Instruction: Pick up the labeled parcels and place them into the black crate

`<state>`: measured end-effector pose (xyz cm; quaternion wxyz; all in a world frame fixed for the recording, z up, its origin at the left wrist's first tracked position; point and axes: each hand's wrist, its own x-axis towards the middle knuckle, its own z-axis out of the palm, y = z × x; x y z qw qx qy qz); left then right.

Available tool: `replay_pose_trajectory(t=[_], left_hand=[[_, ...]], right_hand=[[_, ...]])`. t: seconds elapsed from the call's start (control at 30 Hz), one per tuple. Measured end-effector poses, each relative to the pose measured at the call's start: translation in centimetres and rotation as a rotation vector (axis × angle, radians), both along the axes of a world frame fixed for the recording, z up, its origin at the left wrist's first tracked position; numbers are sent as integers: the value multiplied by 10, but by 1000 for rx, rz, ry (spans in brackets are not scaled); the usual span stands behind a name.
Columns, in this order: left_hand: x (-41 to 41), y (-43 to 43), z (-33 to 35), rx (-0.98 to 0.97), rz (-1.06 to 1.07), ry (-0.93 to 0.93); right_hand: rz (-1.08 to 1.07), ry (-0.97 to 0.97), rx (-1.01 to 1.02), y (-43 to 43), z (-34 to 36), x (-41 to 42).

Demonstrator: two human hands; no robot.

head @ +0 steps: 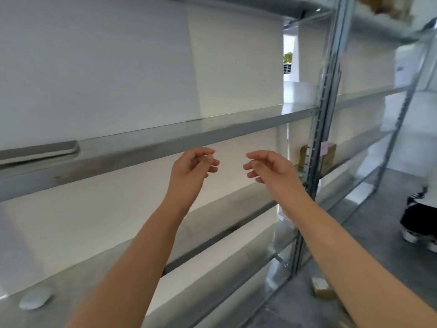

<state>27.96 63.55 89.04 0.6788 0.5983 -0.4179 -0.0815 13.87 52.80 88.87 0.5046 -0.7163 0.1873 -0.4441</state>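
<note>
- Head view is showing both bare forearms reaching up in front of a grey metal shelf rail [212, 136].
- Left hand [192, 165] is hanging loosely curled, fingers apart, gripping nothing.
- Right hand [267, 165] is mirroring it just beside, fingers slack and parted, also empty.
- Brown cardboard parcels [327, 155], one bearing a pale label, are sitting on a lower shelf behind the upright post [325, 114], right of the hands.
- Black crate is lying outside the view.
</note>
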Motion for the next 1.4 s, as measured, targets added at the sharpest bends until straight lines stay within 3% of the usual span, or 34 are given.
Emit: replay_pose_trajectory(t=[0.17, 0.33, 0.6, 0.9, 1.1, 1.4], left_hand=[[-24, -60, -6, -47, -235, 12], [-77, -114, -22, -61, -490, 12], [-172, -191, -34, 19, -730, -9], [-270, -296, -33, 110, -779, -65], [-340, -367, -69, 124, -838, -43], [-352, -520, -135, 271, -894, -22]], right_hand=[[-195, 97, -102, -24, 4, -46], [-403, 59, -45, -41, -5, -106], [-622, 21, 12, -87, -13, -204], [-695, 76, 57, -177, -27, -311], [-751, 107, 117, -250, -60, -376], [-817, 139, 284, -378, -136, -397]])
